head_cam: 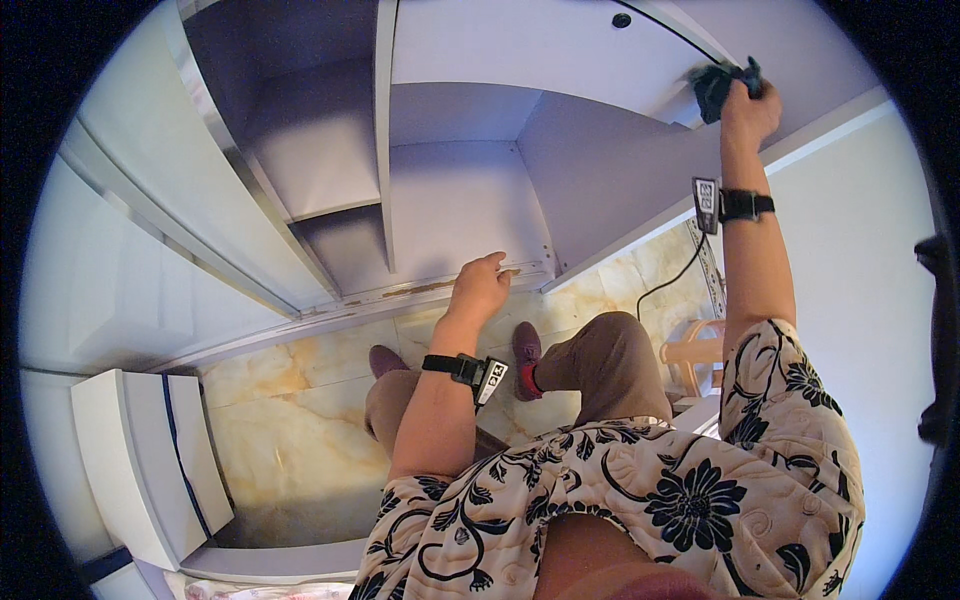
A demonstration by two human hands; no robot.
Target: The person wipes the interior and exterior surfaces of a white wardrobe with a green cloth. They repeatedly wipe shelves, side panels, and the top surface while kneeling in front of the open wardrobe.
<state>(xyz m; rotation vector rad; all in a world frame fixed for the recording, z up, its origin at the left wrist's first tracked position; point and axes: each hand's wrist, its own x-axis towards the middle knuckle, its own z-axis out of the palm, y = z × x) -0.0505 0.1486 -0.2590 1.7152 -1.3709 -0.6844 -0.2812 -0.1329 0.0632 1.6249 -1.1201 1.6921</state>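
Note:
My right hand (pixel 752 112) grips a dark green cloth (pixel 716 90), which is partly blurred, at the right end of a white drawer front or panel (pixel 525 52) with a round black knob or lock. Below that panel is an open compartment (pixel 457 180) of a white wardrobe. My left hand (pixel 480 286) holds nothing; its fingers are partly spread, above the worn bottom rail (pixel 420 286) at the compartment's front edge. Each wrist wears a black strap with a small tagged device.
Sliding door panels (pixel 150 187) stand on the left. A white drawer cabinet (pixel 150 465) is at the lower left, on the marble-look tile floor (pixel 292 420). A light wooden stool or chair (pixel 690 352) stands beside my right knee. A black cable hangs from the right wrist device.

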